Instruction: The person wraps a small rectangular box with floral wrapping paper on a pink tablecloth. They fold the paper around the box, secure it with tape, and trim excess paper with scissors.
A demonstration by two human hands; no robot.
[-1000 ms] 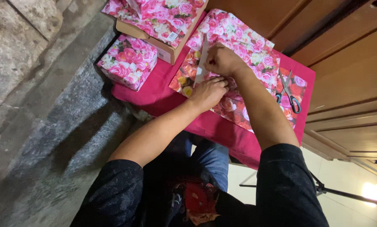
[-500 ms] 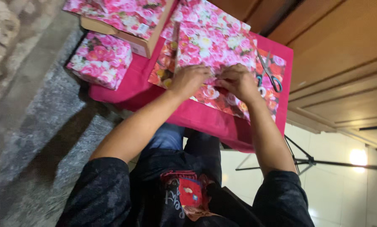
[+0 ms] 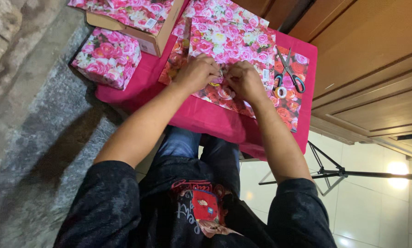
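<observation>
A box half covered in pink rose-print wrapping paper (image 3: 233, 39) lies on a small table draped in a magenta cloth (image 3: 201, 117). My left hand (image 3: 197, 72) and my right hand (image 3: 243, 80) press side by side on the paper's near edge, fingers pinching a fold between them. What sits under the fingers is hidden. Just right of my right hand lie scissors (image 3: 288, 69) with blue-green handles and a small roll of tape (image 3: 280, 92).
A finished rose-wrapped cube (image 3: 106, 57) sits at the table's left corner. Behind it is a cardboard box (image 3: 144, 34) holding more floral paper. Wooden cabinet panels (image 3: 371, 69) stand to the right, a stone step (image 3: 41, 119) to the left, a black tripod leg (image 3: 339, 173) below.
My right hand came down from the raised paper flap to the near edge beside my left hand. The flap now lies flat over the box. The view shifted slightly.
</observation>
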